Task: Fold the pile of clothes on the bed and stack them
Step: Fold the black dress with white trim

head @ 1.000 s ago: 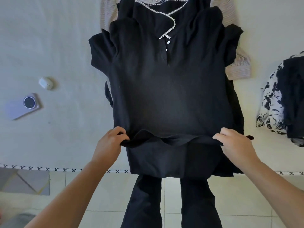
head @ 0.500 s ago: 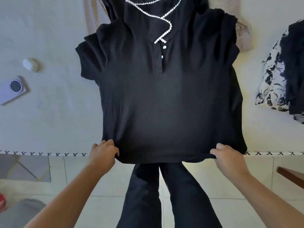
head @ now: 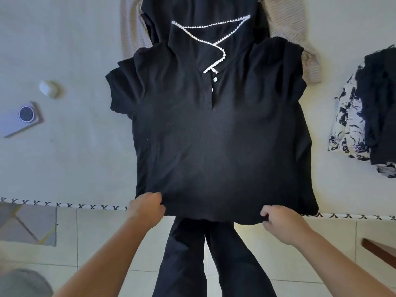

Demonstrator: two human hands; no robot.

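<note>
A black polo shirt [head: 214, 142] with a white-trimmed collar lies spread flat on the bed [head: 70, 159], its hem at the bed's near edge. My left hand [head: 146, 207] grips the hem at its left corner. My right hand [head: 280, 221] grips the hem near its right corner. A beige ribbed garment [head: 293, 35] lies under the shirt at the far side. A black-and-white floral piece with dark clothes on it [head: 364, 116] sits in a heap at the right.
A phone [head: 21, 118] and a small white earbud case [head: 49, 88] lie on the bed at the left. The bed's cross-stitched edge [head: 64, 205] runs across the view, with tiled floor and a grey mat [head: 25, 226] below. My black trouser legs [head: 210, 264] stand at the bed.
Both hands pulled the folded-up hem back toward the bed's edge, so the shirt now lies flat and stretched out. My right hand slid inward along the hem.
</note>
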